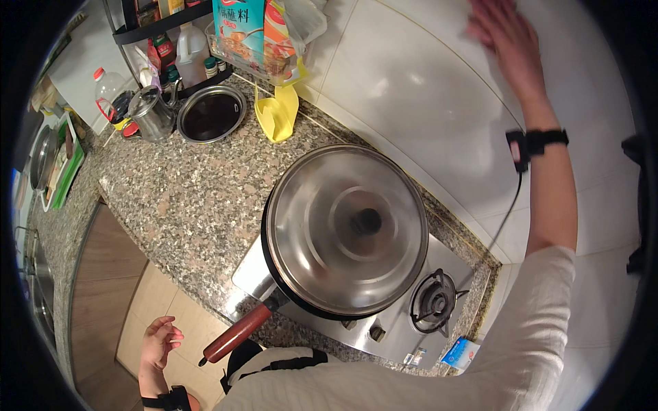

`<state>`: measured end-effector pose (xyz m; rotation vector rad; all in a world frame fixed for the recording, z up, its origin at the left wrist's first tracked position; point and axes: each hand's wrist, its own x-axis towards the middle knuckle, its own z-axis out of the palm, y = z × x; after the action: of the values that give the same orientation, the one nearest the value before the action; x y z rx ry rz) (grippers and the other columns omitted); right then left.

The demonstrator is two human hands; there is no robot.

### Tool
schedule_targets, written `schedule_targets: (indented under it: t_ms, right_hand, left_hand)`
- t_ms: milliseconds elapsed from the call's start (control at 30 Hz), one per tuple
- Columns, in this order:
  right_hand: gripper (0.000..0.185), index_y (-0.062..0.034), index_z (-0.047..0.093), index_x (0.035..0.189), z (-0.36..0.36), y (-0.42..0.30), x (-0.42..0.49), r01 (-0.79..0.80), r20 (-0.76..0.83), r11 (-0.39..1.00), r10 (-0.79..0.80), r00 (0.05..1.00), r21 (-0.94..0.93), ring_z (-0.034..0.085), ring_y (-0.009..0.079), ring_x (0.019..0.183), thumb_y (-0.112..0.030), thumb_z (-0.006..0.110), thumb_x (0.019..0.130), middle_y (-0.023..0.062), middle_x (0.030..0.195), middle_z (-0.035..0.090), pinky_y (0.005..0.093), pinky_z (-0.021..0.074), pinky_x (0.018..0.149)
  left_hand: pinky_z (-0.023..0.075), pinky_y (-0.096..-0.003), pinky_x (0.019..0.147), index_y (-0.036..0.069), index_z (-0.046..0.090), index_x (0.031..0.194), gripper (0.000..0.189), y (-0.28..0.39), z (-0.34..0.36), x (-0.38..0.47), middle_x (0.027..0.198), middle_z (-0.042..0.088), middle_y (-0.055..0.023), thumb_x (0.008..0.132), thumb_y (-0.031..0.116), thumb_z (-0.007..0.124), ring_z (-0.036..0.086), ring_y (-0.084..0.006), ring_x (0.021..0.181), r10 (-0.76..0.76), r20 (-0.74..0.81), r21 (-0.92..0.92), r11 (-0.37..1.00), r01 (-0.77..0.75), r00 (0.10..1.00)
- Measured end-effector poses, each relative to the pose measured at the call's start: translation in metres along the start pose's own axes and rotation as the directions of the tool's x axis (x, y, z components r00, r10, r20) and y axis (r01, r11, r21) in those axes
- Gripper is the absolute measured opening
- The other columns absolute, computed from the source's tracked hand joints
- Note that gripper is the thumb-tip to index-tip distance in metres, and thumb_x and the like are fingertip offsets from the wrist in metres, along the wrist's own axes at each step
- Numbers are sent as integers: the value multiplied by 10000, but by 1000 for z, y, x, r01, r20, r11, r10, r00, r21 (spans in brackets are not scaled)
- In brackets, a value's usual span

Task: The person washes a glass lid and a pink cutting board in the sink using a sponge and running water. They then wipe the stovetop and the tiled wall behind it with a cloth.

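A wok with a domed metal lid on it stands over the left part of a gas hob. The lid has a black knob, and the wok's reddish wooden handle points towards my body. My left hand hangs in front of the counter, left of the handle, its fingers loosely bent and holding nothing. High at the upper right, my right hand is raised before the white tiled wall, partly blurred at the picture's edge; no held thing shows in it. What the wok holds is hidden.
Along the back of the granite counter are a steel kettle, a round pan of dark liquid, a yellow plastic holder and a rack with bottles. A bare burner and a blue-white packet lie right.
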<state>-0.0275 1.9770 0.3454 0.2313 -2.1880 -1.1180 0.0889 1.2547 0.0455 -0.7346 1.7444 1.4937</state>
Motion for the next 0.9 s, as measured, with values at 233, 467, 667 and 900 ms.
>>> schedule_targets:
  t_ms: [233, 467, 667, 900]
  right_hand:
    - [426, -14, 517, 1328, 37, -92, 95, 247, -183, 968, -252, 950, -47, 417, 280, 1299, -205, 536, 947, 163, 1317, 510, 393, 287, 1137]
    - [486, -149, 513, 1342, 139, -194, 19, 299, 14, 731, -388, 922, 613, 500, 257, 1168, -193, 567, 860, 65, 1237, 548, 448, 400, 980]
    - [421, -138, 665, 1193, 104, -179, -135, 370, 489, 718, -681, 545, 589, 429, 257, 1181, -302, 589, 813, -13, 1387, 477, 426, 457, 828]
    - [394, -132, 687, 1144, -4, -52, -189, 420, 469, 855, -518, 715, 304, 383, 213, 1332, -261, 604, 781, -38, 1313, 560, 381, 245, 1162]
  left_hand:
    - [513, -258, 606, 49, 562, 1155, 254, -3, -5, -7, 794, 650, -50, 926, 156, 542, 652, -149, 727, -49, -84, -2, 999, 49, 995]
    - [506, -251, 598, 47, 555, 1161, 259, 1, -1, -6, 798, 652, -55, 927, 156, 541, 651, -152, 731, -33, -70, -3, 999, 33, 997]
    - [515, -269, 572, 46, 557, 1160, 245, -15, -29, -5, 785, 655, -69, 947, 166, 532, 658, -168, 702, 2, -70, -36, 999, -5, 998]
    - [518, -266, 563, 56, 567, 1133, 211, -11, -25, 16, 786, 655, -62, 945, 140, 520, 655, -168, 691, 31, 34, -35, 999, -30, 999]
